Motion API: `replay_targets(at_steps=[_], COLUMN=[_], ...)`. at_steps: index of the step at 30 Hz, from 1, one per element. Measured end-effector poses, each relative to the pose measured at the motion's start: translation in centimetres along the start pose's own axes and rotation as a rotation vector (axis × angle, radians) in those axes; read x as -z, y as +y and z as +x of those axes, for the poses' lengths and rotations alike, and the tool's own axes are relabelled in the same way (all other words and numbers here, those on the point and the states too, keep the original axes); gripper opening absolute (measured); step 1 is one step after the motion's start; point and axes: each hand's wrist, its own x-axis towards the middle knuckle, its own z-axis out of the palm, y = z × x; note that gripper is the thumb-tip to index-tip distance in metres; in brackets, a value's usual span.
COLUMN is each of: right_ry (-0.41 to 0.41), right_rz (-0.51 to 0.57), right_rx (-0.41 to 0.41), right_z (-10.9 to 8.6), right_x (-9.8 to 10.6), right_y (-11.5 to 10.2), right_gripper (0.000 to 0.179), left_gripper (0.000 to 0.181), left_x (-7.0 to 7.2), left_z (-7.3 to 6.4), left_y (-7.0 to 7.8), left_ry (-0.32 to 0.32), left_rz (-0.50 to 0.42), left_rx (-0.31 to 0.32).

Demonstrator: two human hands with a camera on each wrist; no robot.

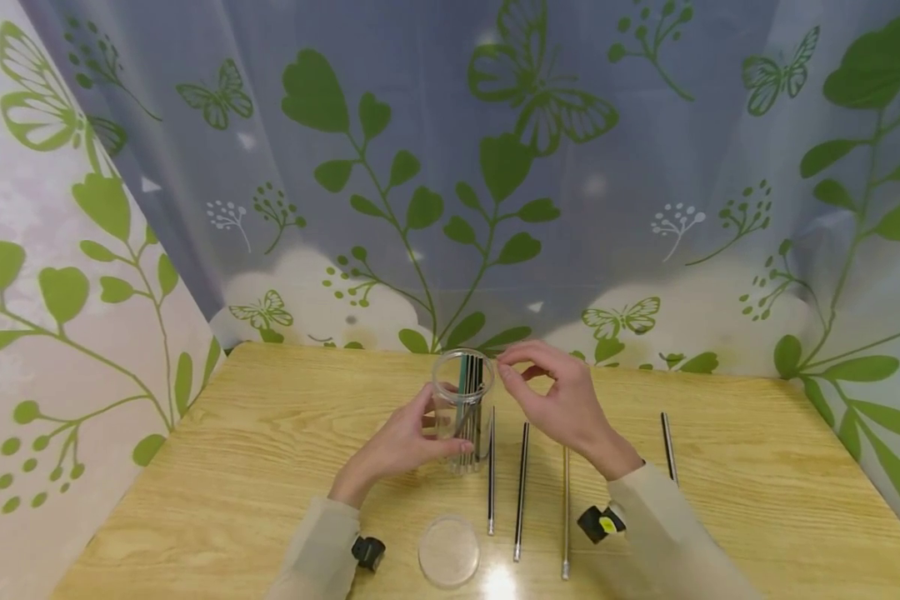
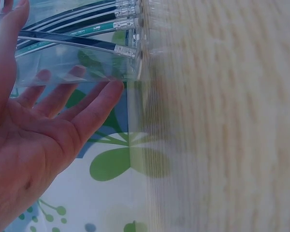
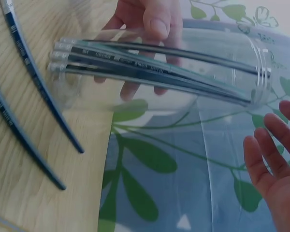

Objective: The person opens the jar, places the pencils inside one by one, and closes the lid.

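A clear jar (image 1: 444,421) stands on the table, with several pencils (image 1: 468,408) inside leaning against its wall. Their silver ferrule ends point down at the jar's base (image 3: 63,92). My left hand (image 1: 405,433) grips the jar from the left, thumb across its near side and fingers behind. In the left wrist view, a green pencil (image 2: 94,29) shows among dark ones through the wall. Beside the jar's rim, on its right, is my right hand (image 1: 558,400). Its fingers (image 3: 273,150) are relaxed and hold nothing in the right wrist view.
A round clear lid (image 1: 448,552) lies in front of the jar. To its right lie two dark pencils (image 1: 521,492), a gold-coloured pencil (image 1: 566,517) and, farther right, another dark pencil (image 1: 669,448). A patterned curtain (image 1: 390,250) hangs behind the wooden table (image 1: 195,500).
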Motion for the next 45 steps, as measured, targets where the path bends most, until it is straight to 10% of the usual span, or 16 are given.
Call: replay_targets(at_steps=[20,45], right_ry=[-0.064,-0.374], right_rz=[-0.199,-0.305], right_rx=[-0.288,-0.729], right_z=[-6.1,-9.8], right_x=[4.4,3.4], right_y=[1.9,3.3], right_gripper=[0.017,0.036], left_gripper=[0.078,0.075], left_x=[-0.2,0.2], left_z=[-0.2,-0.4], left_y=[-0.4,0.1], left_ry=[-0.017,-0.009], left_rz=[0.026,0.02], left_rx=[-0.006,-0.012])
